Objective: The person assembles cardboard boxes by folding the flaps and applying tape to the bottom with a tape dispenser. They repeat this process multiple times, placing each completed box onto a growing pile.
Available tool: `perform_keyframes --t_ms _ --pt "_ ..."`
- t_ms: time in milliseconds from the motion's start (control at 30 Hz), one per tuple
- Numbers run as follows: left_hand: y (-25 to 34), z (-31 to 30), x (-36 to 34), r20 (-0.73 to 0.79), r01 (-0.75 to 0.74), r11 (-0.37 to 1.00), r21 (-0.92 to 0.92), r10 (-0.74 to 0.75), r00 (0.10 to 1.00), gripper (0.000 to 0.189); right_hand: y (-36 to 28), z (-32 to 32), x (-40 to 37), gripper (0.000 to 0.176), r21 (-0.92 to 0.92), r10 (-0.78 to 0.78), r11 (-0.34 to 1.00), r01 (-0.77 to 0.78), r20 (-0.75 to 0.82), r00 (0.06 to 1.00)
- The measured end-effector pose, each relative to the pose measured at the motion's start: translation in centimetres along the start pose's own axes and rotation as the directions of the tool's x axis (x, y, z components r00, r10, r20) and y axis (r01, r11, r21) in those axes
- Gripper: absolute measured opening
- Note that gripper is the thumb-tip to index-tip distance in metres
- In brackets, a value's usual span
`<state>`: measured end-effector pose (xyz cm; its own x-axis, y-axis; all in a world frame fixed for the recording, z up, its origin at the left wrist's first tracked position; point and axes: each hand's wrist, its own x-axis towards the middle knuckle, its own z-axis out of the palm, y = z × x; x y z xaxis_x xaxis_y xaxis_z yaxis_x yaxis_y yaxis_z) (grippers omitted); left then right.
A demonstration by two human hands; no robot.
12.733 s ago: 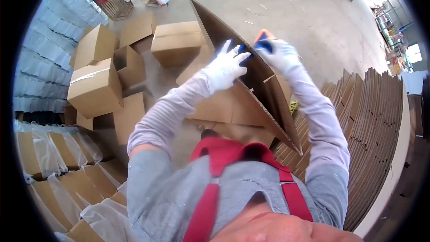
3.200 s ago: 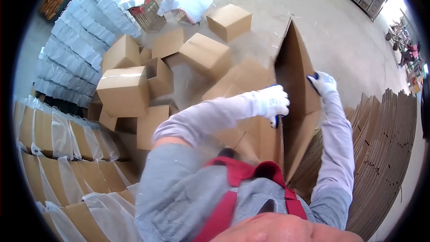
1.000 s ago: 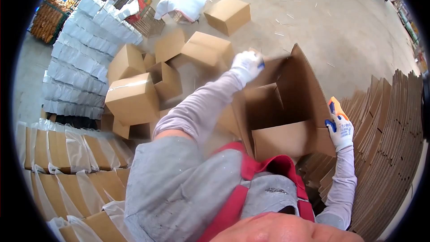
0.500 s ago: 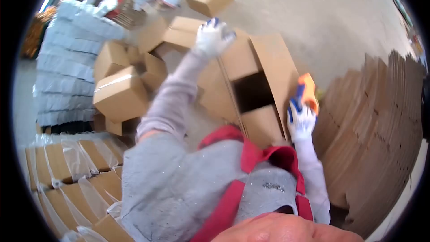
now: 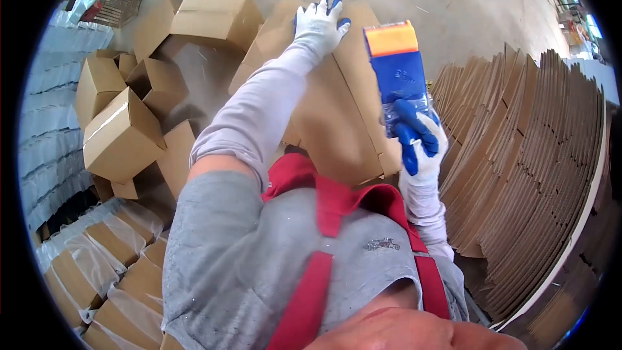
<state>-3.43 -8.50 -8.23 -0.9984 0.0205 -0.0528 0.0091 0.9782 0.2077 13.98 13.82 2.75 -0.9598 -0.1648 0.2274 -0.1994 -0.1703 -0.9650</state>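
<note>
A cardboard box (image 5: 340, 113) stands in front of my body, its top flaps folded down with a seam running along it. My left hand (image 5: 322, 27), in a white glove with blue fingertips, lies with fingers spread on the far end of the box top. In a matching glove, my right hand (image 5: 424, 142) is wrapped around the handle end of a blue and orange tape dispenser (image 5: 398, 68). The dispenser is raised beside the right edge of the box, its orange end pointing away from me.
Flattened cardboard sheets (image 5: 518, 155) stand tightly packed on the right. Several open or folded boxes (image 5: 123, 136) lie on the floor to the left. Behind them rises a stack of pale wrapped bundles (image 5: 48, 113). Plastic-lined cartons (image 5: 110, 279) stand at lower left.
The box's dark opening is now covered by its flaps. My left hand has flattened onto the top. My right hand has lifted the tape dispenser, turning its broad side into view.
</note>
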Motion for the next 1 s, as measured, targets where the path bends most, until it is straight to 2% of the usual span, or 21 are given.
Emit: perform_keyframes --t_ms 33,67,133,200,233,267,333,400,433,467,500,533,600,667,733,800,833,867,933,967,1000 --pt "0.1 -0.1 0.5 0.058 0.007 1.000 -0.013 -0.006 0.998 0.058 0.3 1.1 -0.1 0.027 0.158 0.125 0.980 -0.121 -0.017 0.992" --pt "0.2 -0.1 0.7 0.118 0.012 1.000 -0.025 -0.009 0.993 0.057 1.1 1.3 -0.1 0.030 0.134 0.162 0.976 -0.169 0.060 0.985" --pt "-0.1 -0.8 1.3 0.131 0.039 0.999 -0.014 -0.037 0.991 0.058 6.6 0.5 -0.2 0.028 -0.429 -0.057 0.892 0.142 0.206 0.977" --pt "-1.9 -1.0 2.1 0.196 -0.060 0.989 -0.136 0.086 0.977 0.054 11.6 -0.7 -1.8 0.027 -0.238 0.170 0.964 -0.119 0.207 0.963" --pt "-4.1 -1.7 3.4 0.305 -0.004 0.928 -0.372 0.126 0.944 0.050 12.9 -2.0 -2.1 0.027 -0.224 0.080 0.974 -0.021 0.259 0.963" --pt "-6.9 -0.2 4.5 0.115 -0.023 0.829 -0.559 0.105 0.988 0.042 13.3 -2.1 -2.1 0.027 -0.220 0.074 0.975 -0.012 0.276 0.958" --pt "-7.3 -4.0 1.7 0.020 0.099 0.654 -0.750 -0.126 0.992 0.035 13.2 -2.4 -3.0 0.026 0.023 0.195 0.978 -0.206 0.231 0.953" --pt "-6.9 -5.6 -0.7 0.306 0.235 0.652 -0.721 -0.005 0.952 0.037 12.9 -2.3 -2.6 0.025 0.037 0.193 0.978 -0.207 0.240 0.952" --pt "-6.4 -5.5 -2.3 0.433 0.359 0.354 -0.864 0.157 0.888 0.047 12.6 -2.2 -2.4 0.025 0.052 0.194 0.976 -0.213 0.254 0.948" --pt "-5.4 -5.6 -3.4 0.618 0.541 0.322 -0.777 0.227 0.753 0.056 12.4 -2.0 -2.1 0.025 0.070 0.190 0.974 -0.216 0.268 0.945" --pt "-4.6 -5.4 -4.2 0.701 0.488 0.557 -0.672 0.265 0.662 0.059 12.3 -1.8 -2.0 0.025 0.076 0.188 0.974 -0.215 0.269 0.945" --pt "-3.6 -6.6 -5.2 0.686 0.397 0.606 -0.689 0.368 0.628 0.051 12.1 -1.6 -2.0 0.024 0.122 0.172 0.970 -0.211 0.274 0.946" --pt "-2.7 -7.1 -5.5 0.622 0.205 0.716 -0.668 0.384 0.683 0.043 11.8 -2.0 -2.7 0.024 0.153 0.167 0.964 -0.216 0.283 0.944" --pt "-3.1 -5.9 -6.0 0.330 -0.058 0.626 -0.778 0.485 0.810 0.039 12.5 -2.9 -2.9 0.025 0.117 0.139 0.976 -0.182 0.306 0.942" --pt "-3.4 -5.3 -6.4 0.237 -0.165 0.620 -0.767 0.512 0.825 0.035 11.4 -2.6 -2.5 0.024 0.143 0.118 0.975 -0.170 0.315 0.942" --pt "-3.8 -3.6 -6.5 0.556 0.454 0.323 -0.831 0.444 0.702 0.030 10.4 -2.2 -2.0 0.020 0.185 0.104 0.967 -0.174 0.340 0.935" --pt "-3.8 -2.6 -7.1 0.569 0.549 0.186 -0.815 0.439 0.695 0.028 10.4 -2.1 -2.0 0.019 0.191 0.129 0.961 -0.199 0.328 0.936" --pt "-3.7 -1.7 -7.7 0.455 0.520 -0.002 -0.854 0.483 0.748 0.031 10.5 -2.1 -2.0 0.019 0.194 0.128 0.960 -0.200 0.326 0.936" --pt "-4.2 -1.5 -6.9 0.566 0.585 0.090 -0.806 0.409 0.716 0.029 10.7 -2.1 -1.3 0.024 0.035 0.088 0.994 -0.104 0.318 0.944" --pt "-4.8 -0.5 -5.7 0.297 0.144 0.416 -0.898 0.330 0.896 0.026 10.7 -1.8 -1.2 0.024 0.037 0.089 0.994 -0.106 0.317 0.944" --pt "-5.4 0.6 -3.9 -0.031 -0.291 0.679 -0.674 0.367 0.930 0.023 10.0 -1.0 -0.7 0.026 -0.046 0.190 0.982 -0.184 0.239 0.952"
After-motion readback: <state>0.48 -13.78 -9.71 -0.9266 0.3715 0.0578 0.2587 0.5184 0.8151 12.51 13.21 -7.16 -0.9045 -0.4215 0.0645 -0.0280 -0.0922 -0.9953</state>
